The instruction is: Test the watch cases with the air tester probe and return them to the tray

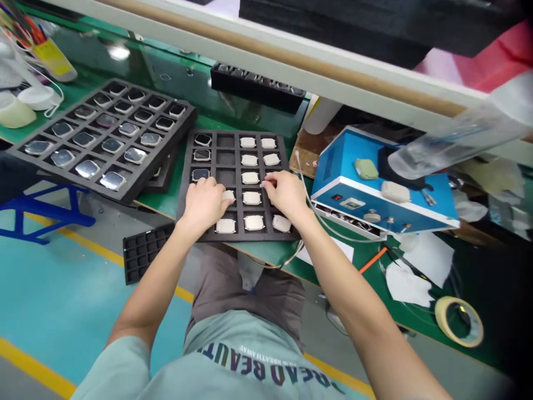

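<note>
Hands (205, 203) work over a tray (226, 159); shirt (233, 340) reads "BEAUT".

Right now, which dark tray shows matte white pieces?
The middle tray, beneath the left hand and right hand. Its matte white pieces set it apart; the left tray instead shows glossy-faced pieces.

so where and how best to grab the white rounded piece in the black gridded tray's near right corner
Probably by two opposite edges, from above: the white rounded piece sits askew in its compartment, and walls of the black gridded tray surround it, hindering sideways approach.
</note>
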Tool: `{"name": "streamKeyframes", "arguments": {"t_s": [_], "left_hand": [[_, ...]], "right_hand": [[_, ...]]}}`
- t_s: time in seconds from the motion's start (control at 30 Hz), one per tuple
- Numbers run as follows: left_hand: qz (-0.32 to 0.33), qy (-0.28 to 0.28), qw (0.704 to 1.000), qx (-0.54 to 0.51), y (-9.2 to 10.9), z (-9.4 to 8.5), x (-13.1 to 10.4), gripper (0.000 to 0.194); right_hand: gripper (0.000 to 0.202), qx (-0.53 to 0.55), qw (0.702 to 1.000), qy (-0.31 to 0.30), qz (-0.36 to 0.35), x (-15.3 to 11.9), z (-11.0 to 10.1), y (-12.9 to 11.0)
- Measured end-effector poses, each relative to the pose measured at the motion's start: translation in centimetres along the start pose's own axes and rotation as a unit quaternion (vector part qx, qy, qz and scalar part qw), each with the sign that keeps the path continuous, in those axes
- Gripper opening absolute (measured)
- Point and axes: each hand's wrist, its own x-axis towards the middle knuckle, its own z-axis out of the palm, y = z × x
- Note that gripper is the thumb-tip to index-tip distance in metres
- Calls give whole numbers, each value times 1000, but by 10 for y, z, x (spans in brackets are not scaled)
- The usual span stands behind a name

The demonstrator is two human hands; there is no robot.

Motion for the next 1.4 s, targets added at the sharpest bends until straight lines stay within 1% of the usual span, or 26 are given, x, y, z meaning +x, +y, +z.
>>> {"name": "streamKeyframes", "arguments": {"t_s": [0.1,0.17,0.2,0.23,0.27,0.3,0.33,0.37,0.4,0.43,0.47,0.5,0.57,0.67,0.73,0.8,0.87,0.93,0.97,1.03,1.1,1.17,1.23,1.33,1.4], "left_hand": [[11,14,998,-68,-9,5,3,22],[-7,52,985,-166,-12,11,2,22],[-24,78,968,-238,-12,13,1,25],[-44,104,937,-330,-11,15,-2,26],[-63,120,889,-438,-9,16,-5,27],[-79,120,822,-551,-6,16,-9,27],[-92,105,742,-655,-2,15,-14,30],[-100,81,662,-739,3,13,-19,35],[-106,55,592,-797,7,10,-24,40],[-111,35,541,-833,11,6,-30,44],[-115,24,510,-852,15,2,-35,47],[-117,24,492,-862,18,-2,-41,48],[-115,28,483,-868,24,-8,-50,47],[-98,37,496,-862,31,-12,-60,44],[-83,41,519,-850,39,-11,-65,42],[-70,45,550,-831,49,-9,-68,40],[-58,47,582,-809,62,-6,-69,39],[-46,47,613,-787,75,-3,-69,38],[-40,47,627,-777,83,-2,-69,38],[-30,39,644,-764,97,-2,-67,38],[-22,21,649,-760,113,-2,-65,39],[-15,-5,648,-761,129,-3,-64,40],[-10,-16,656,-755,145,-4,-64,40],[-7,-12,667,-745,167,-2,-64,40],[-7,-17,665,-747,179,0,-63,42]], "right_hand": [[18,-7,1000,19,3,-3,8,1],[13,29,998,46,2,-8,11,3],[11,70,996,60,2,-11,12,2],[9,126,989,72,4,-16,11,-1],[8,195,977,81,8,-22,9,-6],[9,267,960,86,13,-29,5,-13],[11,336,938,87,16,-39,0,-23],[13,389,917,86,16,-49,-6,-33],[14,420,903,86,9,-59,-12,-45],[15,438,895,89,-3,-68,-18,-56],[14,451,888,88,-16,-77,-23,-65],[12,459,884,80,-29,-84,-28,-73],[9,467,881,61,-52,-92,-35,-82],[6,458,885,51,-69,-97,-42,-80],[5,445,891,51,-75,-101,-46,-73],[5,430,898,51,-81,-108,-50,-64],[5,419,903,59,-81,-116,-55,-54],[3,422,902,67,-69,-124,-59,-40],[5,435,896,64,-59,-127,-61,-32],[15,481,875,41,-39,-132,-65,-13],[26,531,847,9,-24,-136,-68,6],[32,561,827,-9,-15,-138,-70,23],[35,575,818,-15,-7,-141,-73,37],[36,596,803,-26,10,-143,-78,51],[39,606,794,-36,25,-144,-83,57]]}}
